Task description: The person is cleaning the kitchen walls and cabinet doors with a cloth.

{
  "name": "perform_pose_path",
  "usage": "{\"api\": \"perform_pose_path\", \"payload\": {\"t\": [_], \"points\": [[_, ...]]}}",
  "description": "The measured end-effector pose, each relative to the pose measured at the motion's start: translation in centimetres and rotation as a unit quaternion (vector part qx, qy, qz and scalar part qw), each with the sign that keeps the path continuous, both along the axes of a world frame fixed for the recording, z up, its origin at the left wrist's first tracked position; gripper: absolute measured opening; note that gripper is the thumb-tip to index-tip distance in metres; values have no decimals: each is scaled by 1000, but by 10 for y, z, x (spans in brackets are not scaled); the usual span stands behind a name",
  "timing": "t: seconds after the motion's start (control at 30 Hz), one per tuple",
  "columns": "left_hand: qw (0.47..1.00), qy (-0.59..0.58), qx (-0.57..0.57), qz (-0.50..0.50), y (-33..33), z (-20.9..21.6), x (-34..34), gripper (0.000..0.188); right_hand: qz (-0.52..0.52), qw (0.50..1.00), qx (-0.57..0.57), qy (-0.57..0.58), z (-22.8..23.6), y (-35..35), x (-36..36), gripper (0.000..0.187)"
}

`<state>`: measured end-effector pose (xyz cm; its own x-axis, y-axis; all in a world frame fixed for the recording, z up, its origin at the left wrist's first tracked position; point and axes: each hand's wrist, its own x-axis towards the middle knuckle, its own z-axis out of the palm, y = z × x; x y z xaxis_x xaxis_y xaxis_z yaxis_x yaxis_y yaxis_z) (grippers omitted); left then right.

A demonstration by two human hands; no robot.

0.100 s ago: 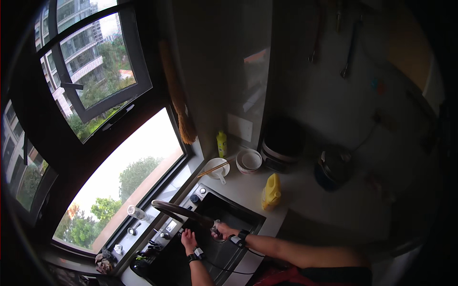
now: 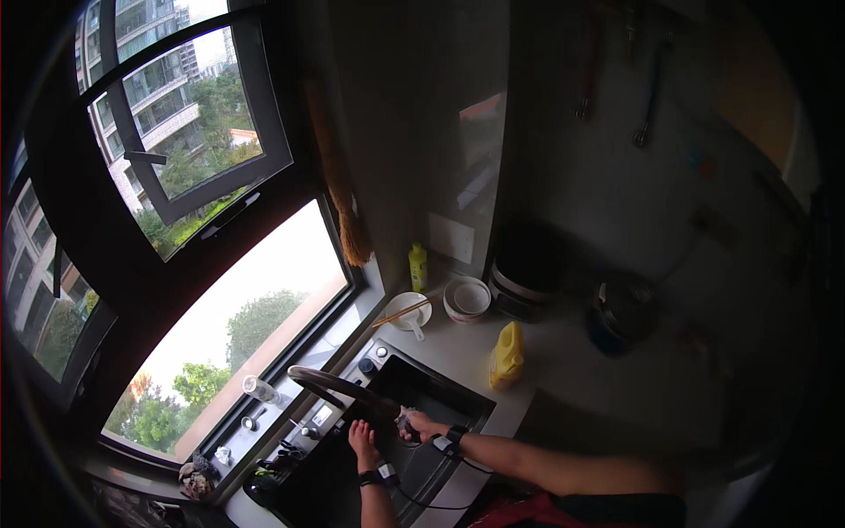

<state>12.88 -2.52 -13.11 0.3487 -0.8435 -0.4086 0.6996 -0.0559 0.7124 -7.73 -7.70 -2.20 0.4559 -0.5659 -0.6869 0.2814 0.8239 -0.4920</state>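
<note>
Right hand (image 2: pixel 421 427) closed around a small pale wad (image 2: pixel 406 421), too tiny and blurry to name, held under the end of the dark curved tap (image 2: pixel 339 388), left hand (image 2: pixel 362 438) just beside, fingers spread flat over the black sink (image 2: pixel 414 387), yellow jug (image 2: pixel 506 355) nearby on the counter

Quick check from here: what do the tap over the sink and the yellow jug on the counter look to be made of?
Tap: dark curved tube with a dull sheen along its top, probably coated metal. Yellow jug: opaque, with a moulded handle, likely plastic. Both are small and dim, so neither is certain.
</note>
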Motion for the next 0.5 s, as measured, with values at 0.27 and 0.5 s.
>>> {"api": "perform_pose_path", "payload": {"t": [0.27, 0.5], "points": [[978, 100, 119, 142, -55, -7, 47, 30, 48, 995, 51, -73, 29, -18, -2, 41], [959, 229, 108, 126, -71, 29, 19, 40, -16, 979, -146, -145, -97, -35, -53, 36]]}}
